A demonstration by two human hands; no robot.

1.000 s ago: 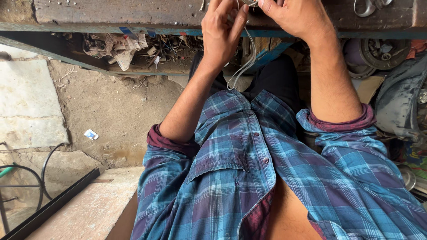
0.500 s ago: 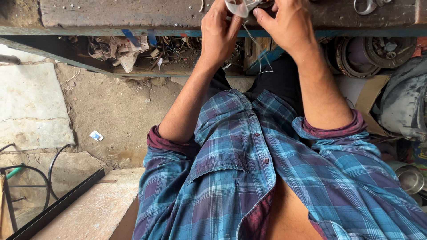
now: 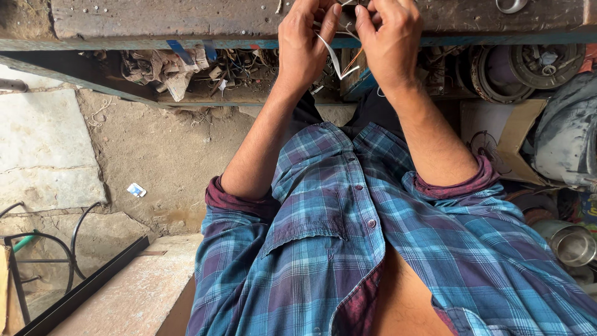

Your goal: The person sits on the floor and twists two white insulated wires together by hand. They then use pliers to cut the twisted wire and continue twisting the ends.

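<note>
My left hand (image 3: 308, 43) and right hand (image 3: 388, 37) sit close together at the far edge, both pinching 1 thin white flat strip (image 3: 333, 56) with orange wire strands; strip hangs between them, running nearward, over the worn wooden bench (image 3: 155, 15).

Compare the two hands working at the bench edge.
The left hand pinches a white strip with curled fingers; the right hand grips thin orange wires. The left hand sits slightly lower, the right reaches nearer the frame top. Both are bare, raised against the workbench, forearms exposed.
</note>
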